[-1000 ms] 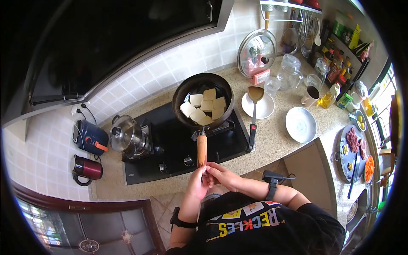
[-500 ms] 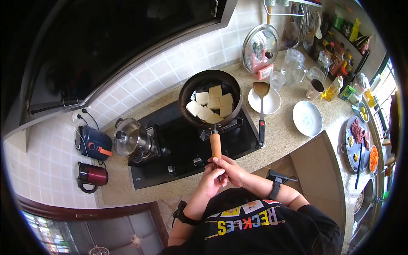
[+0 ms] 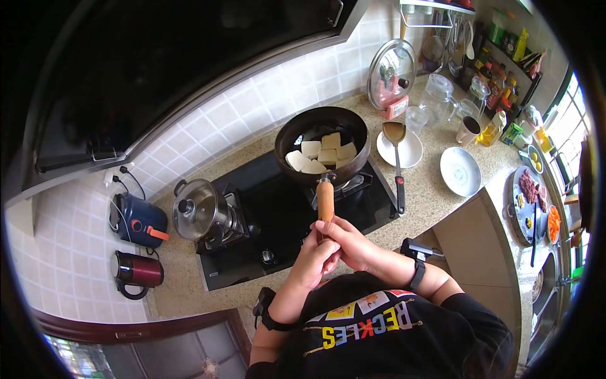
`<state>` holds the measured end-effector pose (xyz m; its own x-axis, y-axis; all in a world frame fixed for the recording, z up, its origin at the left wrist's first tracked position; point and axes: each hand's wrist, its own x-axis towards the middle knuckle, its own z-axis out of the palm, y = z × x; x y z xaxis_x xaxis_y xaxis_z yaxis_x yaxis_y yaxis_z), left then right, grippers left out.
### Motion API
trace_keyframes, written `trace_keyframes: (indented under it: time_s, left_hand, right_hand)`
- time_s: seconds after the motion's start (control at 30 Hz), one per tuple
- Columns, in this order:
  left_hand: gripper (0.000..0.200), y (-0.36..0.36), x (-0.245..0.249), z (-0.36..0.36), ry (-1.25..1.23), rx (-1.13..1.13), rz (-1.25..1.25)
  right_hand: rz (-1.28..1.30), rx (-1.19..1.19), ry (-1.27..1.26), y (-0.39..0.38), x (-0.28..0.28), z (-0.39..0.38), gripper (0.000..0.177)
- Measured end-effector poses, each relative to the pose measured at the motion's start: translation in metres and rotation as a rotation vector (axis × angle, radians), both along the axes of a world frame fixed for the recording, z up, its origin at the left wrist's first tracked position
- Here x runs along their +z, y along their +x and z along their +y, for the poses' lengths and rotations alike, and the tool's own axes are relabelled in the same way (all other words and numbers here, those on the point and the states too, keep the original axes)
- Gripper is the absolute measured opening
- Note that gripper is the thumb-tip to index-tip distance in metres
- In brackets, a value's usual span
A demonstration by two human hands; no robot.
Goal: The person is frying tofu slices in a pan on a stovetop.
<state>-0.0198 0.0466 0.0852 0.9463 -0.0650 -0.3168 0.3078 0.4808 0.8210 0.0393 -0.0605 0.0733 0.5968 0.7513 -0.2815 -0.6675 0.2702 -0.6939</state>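
Note:
A dark, deep wok (image 3: 291, 132) is over the right burner, with its wooden handle (image 3: 325, 201) pointing toward me. Several pale slabs that look like tofu (image 3: 328, 156) lie inside it, one browner than the whitest ones. My left hand (image 3: 310, 262) and my right hand (image 3: 351, 245) are both closed round the end of the handle, pressed against each other. The near rim hides the lower edge of the slabs. Whether the wok touches the burner cannot be made out.
A lidded steel pot (image 3: 197, 210) stands on the left burner. Right of the stove, a spatula (image 3: 398, 158) rests across a white plate (image 3: 411, 151), beside a bowl (image 3: 460, 172). A glass lid (image 3: 391, 74) leans on the wall. Chopped food lies on a round board (image 3: 521, 222).
The wok has tipped, its handle side higher, so its near outer wall shows and covers some slabs. Both hands keep their hold and have risen slightly with the handle. The view has shifted a little.

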Motion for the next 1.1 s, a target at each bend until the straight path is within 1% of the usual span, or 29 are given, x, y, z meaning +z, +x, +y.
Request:
trace_keyframes:
  time_s: [0.03,0.1,0.2,0.27,0.37,0.47,0.53,0.6,0.7,0.77,0.83,0.9,0.93,1.03,1.1]
  left_hand:
    - [0.027,0.002,0.004,0.002,0.0,0.006,-0.002]
    - [0.026,0.006,0.01,0.006,0.008,-0.011,-0.012]
    - [0.023,0.014,0.023,0.004,0.018,0.033,-0.044]
    - [0.02,0.016,0.029,0.003,0.095,0.014,-0.053]
    - [0.018,0.02,0.027,0.001,0.132,0.016,-0.063]
    - [0.017,0.021,0.031,-0.003,0.172,0.032,-0.042]
    - [0.018,0.022,0.031,-0.004,0.183,0.004,-0.036]
    - [0.02,0.02,0.027,-0.004,0.195,-0.022,-0.029]
    - [0.018,0.015,0.017,-0.005,0.167,-0.016,-0.016]
    - [0.025,0.006,0.01,-0.006,0.183,-0.008,0.007]
    - [0.029,-0.003,-0.007,-0.004,0.134,-0.025,-0.011]
    - [0.031,-0.01,-0.015,-0.006,0.105,0.002,0.008]
    - [0.033,-0.012,-0.021,-0.004,0.084,-0.011,0.007]
    - [0.03,-0.016,-0.023,-0.006,0.055,-0.005,0.011]
    - [0.033,-0.02,-0.034,-0.005,0.051,0.004,0.023]
  right_hand:
    - [0.014,-0.04,0.007,-0.001,0.012,0.003,0.036]
    - [0.024,-0.054,0.015,0.002,0.016,0.007,0.036]
    - [0.04,-0.083,0.055,0.007,0.019,0.012,0.037]
    - [0.063,-0.105,0.077,0.009,0.019,0.012,0.038]
    - [0.043,-0.067,0.074,0.013,0.018,0.007,0.041]
    - [0.059,-0.093,0.085,0.013,0.015,0.006,0.04]
    - [0.065,-0.1,0.087,0.013,0.013,0.005,0.04]
    - [0.073,-0.103,0.089,0.012,0.011,0.003,0.039]
    - [0.083,-0.057,0.089,0.007,0.008,-0.001,0.038]
    - [0.142,-0.086,0.081,-0.001,0.008,-0.001,0.036]
    - [0.148,-0.055,0.059,-0.007,0.0,-0.002,0.034]
    - [0.149,-0.042,-0.009,-0.011,-0.003,-0.004,0.035]
    - [0.148,-0.023,-0.003,-0.011,-0.007,-0.004,0.037]
    - [0.108,0.003,-0.038,-0.013,-0.015,-0.004,0.035]
    - [0.117,0.009,-0.031,-0.016,-0.02,-0.004,0.035]
